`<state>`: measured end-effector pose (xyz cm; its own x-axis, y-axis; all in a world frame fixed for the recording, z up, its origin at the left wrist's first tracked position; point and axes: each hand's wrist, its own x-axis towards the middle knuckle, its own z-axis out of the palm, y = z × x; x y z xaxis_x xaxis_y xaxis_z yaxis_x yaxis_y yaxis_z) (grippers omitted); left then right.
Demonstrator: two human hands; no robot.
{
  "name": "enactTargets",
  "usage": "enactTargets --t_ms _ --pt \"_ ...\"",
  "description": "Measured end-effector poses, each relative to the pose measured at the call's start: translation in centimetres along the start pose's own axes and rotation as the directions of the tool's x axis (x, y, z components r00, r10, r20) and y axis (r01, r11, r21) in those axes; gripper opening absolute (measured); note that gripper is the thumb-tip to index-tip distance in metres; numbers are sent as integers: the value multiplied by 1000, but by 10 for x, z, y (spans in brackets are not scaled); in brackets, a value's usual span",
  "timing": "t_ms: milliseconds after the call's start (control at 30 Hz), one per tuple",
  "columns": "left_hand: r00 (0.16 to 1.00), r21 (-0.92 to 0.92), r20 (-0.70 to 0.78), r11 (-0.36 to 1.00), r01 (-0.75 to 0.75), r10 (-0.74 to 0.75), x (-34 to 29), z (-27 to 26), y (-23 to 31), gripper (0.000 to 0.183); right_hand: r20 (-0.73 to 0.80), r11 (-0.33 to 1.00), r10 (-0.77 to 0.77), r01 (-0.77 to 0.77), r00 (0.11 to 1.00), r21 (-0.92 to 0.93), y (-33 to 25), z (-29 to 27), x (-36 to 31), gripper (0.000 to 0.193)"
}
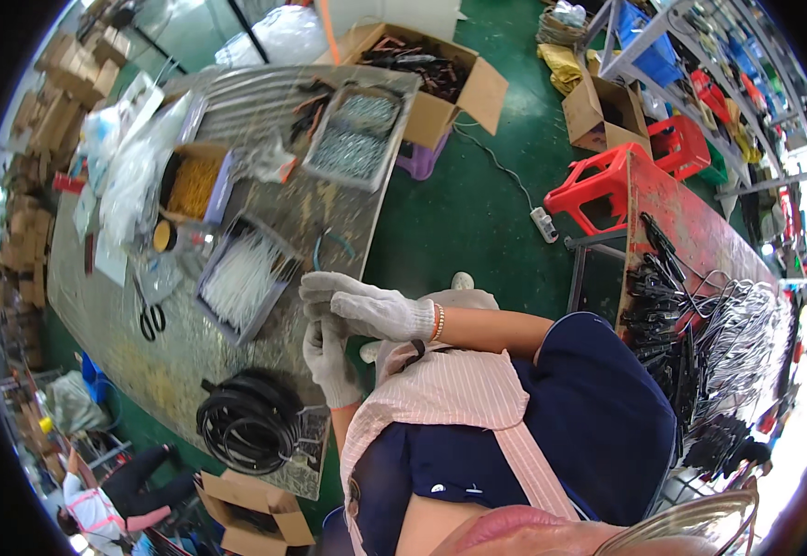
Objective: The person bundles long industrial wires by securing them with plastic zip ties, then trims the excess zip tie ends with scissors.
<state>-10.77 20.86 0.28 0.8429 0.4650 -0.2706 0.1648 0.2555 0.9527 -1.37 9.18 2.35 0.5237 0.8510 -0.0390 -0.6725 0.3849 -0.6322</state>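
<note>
Both of my hands wear whitish knitted gloves and meet in front of my body at the edge of the worktable [181,371]. My right hand [376,308] reaches in from the right, its fingers closed over the fingertips of my left hand [329,363]. The left one points up from below, fingers bent together; whatever lies between them is hidden. Just beyond the hands, a curved blue tool handle or strip [339,243] lies on the table. Left of them stands a grey tray [278,243] of thin white strips, perhaps cable ties.
Black coiled tubing [248,422], scissors [151,322], a box of yellow pieces [194,187] and a tray of small metal parts [353,139] lie on the table. A red stool [598,190] and a bench with black-handled wires [700,343] stand right. Another person [112,500] is lower left.
</note>
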Motion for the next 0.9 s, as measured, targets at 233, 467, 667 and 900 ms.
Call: enactTargets --t_ms 233,467,667,900 --pt "826 334 482 933 135 -292 48 142 -16 28 -197 979 -202 191 959 -70 -108 -101 -93 68" --pt "746 386 631 920 -63 -213 69 277 -32 24 -276 922 -332 249 902 -296 -184 -176 -160 67" --pt "661 399 743 865 -306 -109 107 364 -35 21 -422 879 -469 361 776 -312 -218 -221 -178 67" --pt "529 322 762 927 192 -374 192 480 -44 27 -548 780 -624 483 558 -397 -308 -272 -175 63"
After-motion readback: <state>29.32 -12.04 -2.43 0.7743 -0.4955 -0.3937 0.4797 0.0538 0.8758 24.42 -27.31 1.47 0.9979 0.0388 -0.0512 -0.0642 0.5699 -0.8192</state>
